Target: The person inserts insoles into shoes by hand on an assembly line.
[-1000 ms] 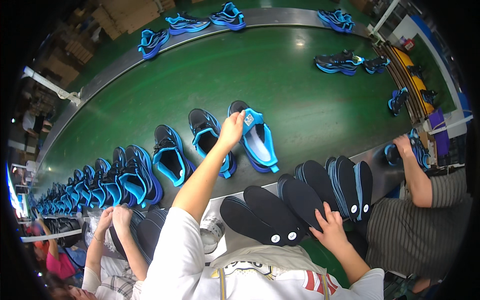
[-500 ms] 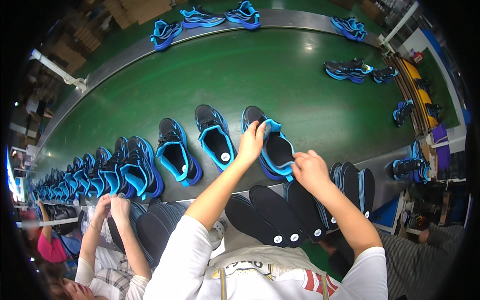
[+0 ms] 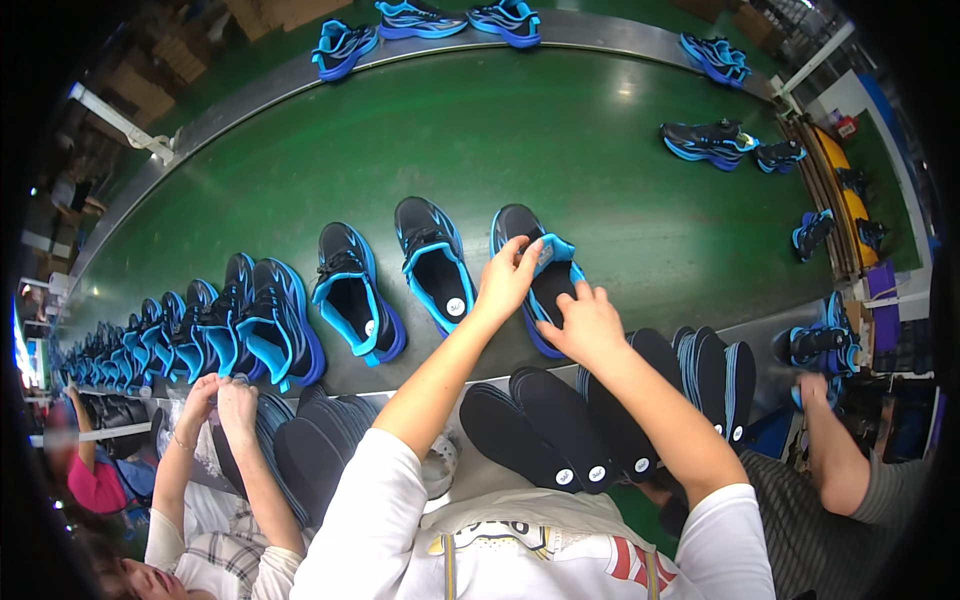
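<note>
Item: black and blue sports shoe point(image 3: 551, 283), standing on the near side of a green-topped counter point(image 3: 590, 130), toe pointing away from the wearer, dark insole visible inside its opening.
Left hand point(image 3: 507, 283): thumb and fingertips closed together on the shoe's tongue, holding it by the upper edge.
Right hand point(image 3: 590, 326): partly curled, thumb and fingers apart at the heel end of the same shoe; whether it grips the collar or presses inside, cannot tell.
To the left: one matching shoe point(image 3: 416, 216), a round white sticker showing within; beyond it a second such shoe point(image 3: 344, 240), then a long row of shoes point(image 3: 282, 300) shrinking toward the rim.
Before the wearer: a pile of black insoles point(image 3: 560, 415) with blue edges and white round stickers, others partly hidden by the right forearm; further insole stacks point(image 3: 709, 375) to the right of it.
Beside the left forearm: a clear object point(image 3: 441, 466), partly covered.
Left neighbour: a co-worker's two hands point(image 3: 222, 405) close together, contents unclear.
Far side: three shoes point(image 3: 421, 19) on the metal border
</note>
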The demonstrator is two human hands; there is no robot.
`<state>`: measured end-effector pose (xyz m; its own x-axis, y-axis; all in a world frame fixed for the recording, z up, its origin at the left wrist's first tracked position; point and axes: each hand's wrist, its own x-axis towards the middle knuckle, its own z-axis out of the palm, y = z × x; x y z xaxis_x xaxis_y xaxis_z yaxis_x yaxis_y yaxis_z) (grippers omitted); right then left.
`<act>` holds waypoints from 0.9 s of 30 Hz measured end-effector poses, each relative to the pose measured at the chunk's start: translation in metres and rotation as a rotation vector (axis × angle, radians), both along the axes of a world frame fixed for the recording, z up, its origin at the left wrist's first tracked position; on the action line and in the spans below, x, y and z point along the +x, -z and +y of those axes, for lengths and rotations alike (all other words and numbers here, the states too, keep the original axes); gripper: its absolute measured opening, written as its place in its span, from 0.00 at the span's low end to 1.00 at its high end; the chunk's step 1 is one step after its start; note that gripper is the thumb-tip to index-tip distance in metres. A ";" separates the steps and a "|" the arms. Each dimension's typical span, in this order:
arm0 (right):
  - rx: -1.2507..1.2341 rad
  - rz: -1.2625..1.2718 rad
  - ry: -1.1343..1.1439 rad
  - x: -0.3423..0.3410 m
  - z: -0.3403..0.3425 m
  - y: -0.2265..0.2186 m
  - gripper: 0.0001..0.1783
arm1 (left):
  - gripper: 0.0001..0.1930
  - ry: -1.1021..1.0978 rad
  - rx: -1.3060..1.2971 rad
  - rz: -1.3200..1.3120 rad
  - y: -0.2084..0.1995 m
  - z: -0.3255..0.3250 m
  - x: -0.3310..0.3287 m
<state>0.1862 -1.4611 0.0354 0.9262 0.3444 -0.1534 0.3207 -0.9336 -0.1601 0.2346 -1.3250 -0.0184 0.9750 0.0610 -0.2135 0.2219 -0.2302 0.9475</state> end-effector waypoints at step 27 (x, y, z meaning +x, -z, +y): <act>-0.446 0.301 -0.428 0.040 0.006 0.056 0.14 | 0.21 0.016 0.081 -0.101 0.017 0.002 0.003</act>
